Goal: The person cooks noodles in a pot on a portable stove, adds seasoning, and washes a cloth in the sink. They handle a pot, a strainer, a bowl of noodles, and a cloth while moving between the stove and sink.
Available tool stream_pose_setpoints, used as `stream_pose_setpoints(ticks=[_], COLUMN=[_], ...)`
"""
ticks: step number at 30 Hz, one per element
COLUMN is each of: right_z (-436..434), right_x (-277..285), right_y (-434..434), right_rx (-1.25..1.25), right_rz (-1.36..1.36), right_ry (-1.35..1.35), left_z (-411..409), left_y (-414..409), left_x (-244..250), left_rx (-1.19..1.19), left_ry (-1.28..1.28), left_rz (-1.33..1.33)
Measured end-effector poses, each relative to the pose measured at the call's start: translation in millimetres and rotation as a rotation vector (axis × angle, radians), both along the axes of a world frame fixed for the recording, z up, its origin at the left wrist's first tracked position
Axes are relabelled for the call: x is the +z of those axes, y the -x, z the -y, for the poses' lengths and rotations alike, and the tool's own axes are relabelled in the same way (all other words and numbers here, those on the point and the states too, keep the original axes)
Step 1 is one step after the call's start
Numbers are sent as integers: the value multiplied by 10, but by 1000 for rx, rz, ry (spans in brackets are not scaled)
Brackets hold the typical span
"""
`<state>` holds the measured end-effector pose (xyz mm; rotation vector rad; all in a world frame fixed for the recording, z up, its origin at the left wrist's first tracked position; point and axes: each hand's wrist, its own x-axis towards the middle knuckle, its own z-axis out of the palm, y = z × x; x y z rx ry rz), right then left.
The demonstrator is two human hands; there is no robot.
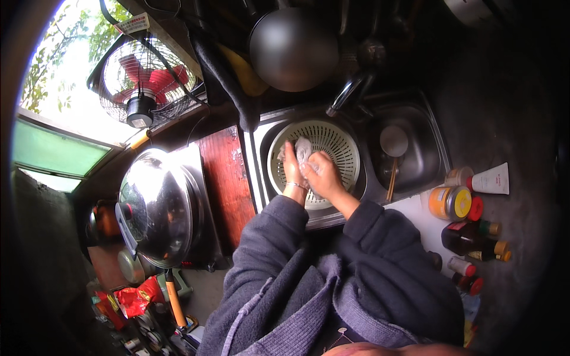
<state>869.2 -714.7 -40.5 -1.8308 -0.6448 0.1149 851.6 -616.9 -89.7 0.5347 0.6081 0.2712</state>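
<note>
A pale, crumpled cloth (304, 150) is bunched between my two hands above a white plastic colander (348, 151). My left hand (292, 167), with a bracelet at its wrist, presses against the cloth with its fingers partly hidden. My right hand (323, 173) is closed around the cloth's lower part. The colander sits in the left basin of a stainless steel sink (260, 178), its slotted bottom showing past my hands. Above the sink reaches a chrome faucet (345, 94).
The right basin holds a pale round bowl (394, 140) and chopsticks (392, 179). Several jars and bottles (461, 238) stand at the right. To the left are a reddish wooden board (226, 178) and a lidded pan (156, 213). A fan (144, 84) stands by the window.
</note>
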Motion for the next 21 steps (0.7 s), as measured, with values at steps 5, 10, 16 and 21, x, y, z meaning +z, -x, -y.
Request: stream_pose_setpoints(ticks=[5,10,16,21], right_z=[-205,-219,-195,-50], right_x=[-203,-262,-254,-356], right_y=[-561,-574,-438,-448], right_rx=[-164,-196,-156,-308], right_rz=[-183,235,-71,76], right_ry=[151,-83,220,-81], left_z=[338,134,227,300], left_y=[2,-156,23,-60], left_x=[222,304,115,165], left_rx=[-83,-14,-71,-104], left_ry=[55,-80,-117,-395], left_rz=[-210,-102,-287,-224])
